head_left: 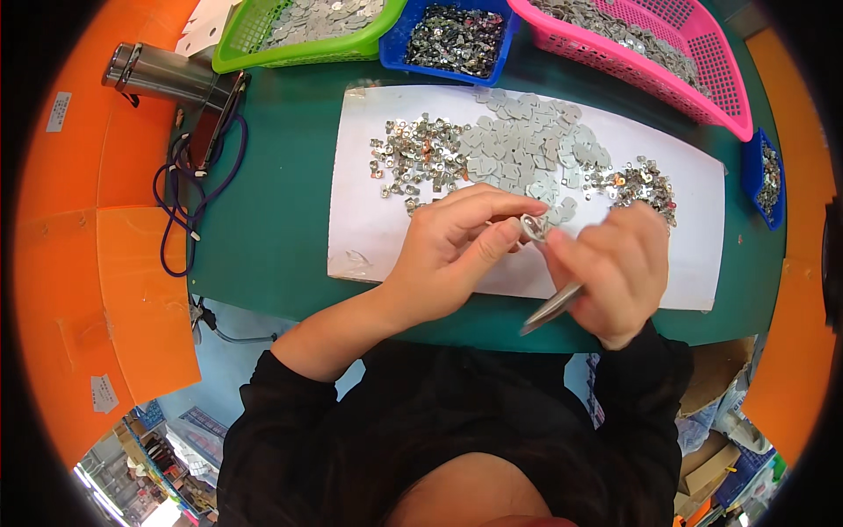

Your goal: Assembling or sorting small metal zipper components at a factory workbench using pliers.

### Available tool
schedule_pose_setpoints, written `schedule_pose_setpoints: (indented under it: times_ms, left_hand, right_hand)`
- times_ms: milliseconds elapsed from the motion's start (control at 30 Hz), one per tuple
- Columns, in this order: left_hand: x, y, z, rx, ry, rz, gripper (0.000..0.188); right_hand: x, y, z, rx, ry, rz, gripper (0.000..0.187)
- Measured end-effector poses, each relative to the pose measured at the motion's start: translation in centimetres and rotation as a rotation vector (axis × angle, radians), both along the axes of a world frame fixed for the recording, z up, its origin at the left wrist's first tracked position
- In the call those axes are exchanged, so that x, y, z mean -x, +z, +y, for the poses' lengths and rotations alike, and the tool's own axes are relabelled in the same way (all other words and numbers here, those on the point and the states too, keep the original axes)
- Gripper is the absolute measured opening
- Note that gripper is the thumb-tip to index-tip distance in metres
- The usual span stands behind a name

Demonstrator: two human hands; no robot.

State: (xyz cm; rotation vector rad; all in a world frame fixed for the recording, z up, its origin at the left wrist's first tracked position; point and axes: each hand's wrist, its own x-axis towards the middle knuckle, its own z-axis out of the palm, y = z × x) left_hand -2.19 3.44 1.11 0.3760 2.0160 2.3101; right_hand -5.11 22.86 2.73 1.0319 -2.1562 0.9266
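My left hand point(452, 250) pinches a small pale grey plate point(532, 227) between thumb and fingers, above the near part of the white board point(386, 241). Close against it, the fingers of my right hand point(612, 268) are closed round metal tweezers point(551, 309), whose rear end sticks out below the palm. The tips of the tweezers are hidden by my fingers. Just beyond both hands lies a heap of flat grey plates point(518, 140). Small shiny metal clips point(413, 149) are spread to its left, and a second pile of metal clips point(645, 184) lies to its right.
Along the far edge stand a green basket point(329, 51), a blue bin point(443, 72) and a pink basket point(615, 77), all holding metal parts. A small blue tray point(757, 180) is at right. A steel cylinder point(167, 75) and dark cord point(237, 162) lie left on the green table point(272, 220).
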Motion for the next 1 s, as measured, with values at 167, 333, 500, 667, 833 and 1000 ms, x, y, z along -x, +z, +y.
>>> schedule_pose_setpoints:
  times_ms: [167,333,500,667,833,1000]
  left_hand:
    - [0.6,0.3,-1.1,-0.269,-0.162,-0.279,0.025]
    - [0.6,-0.3,-1.2,-0.239,-0.187,-0.217,0.029]
    - [0.5,-0.2,-1.2,-0.284,-0.177,-0.257,0.032]
    - [0.6,-0.3,-1.0,-0.364,-0.174,-0.376,0.035]
    - [0.5,-0.3,-1.0,-0.398,-0.156,-0.361,0.033]
    - [0.9,-0.4,-1.6,-0.030,-0.183,-0.017,0.040]
  right_hand:
    - [-0.6,0.1,0.1,-0.258,-0.089,0.374,0.018]
    - [-0.6,0.0,-0.1,-0.262,-0.084,0.395,0.018]
    - [-0.6,-0.4,0.1,-0.173,-0.032,0.234,0.031]
    - [0.0,-0.7,-0.8,0.020,0.018,0.052,0.025]
    - [0.3,-0.7,-1.0,0.235,0.044,-0.255,0.027]
    - [0.3,-0.9,-0.7,0.296,0.082,-0.621,0.016]
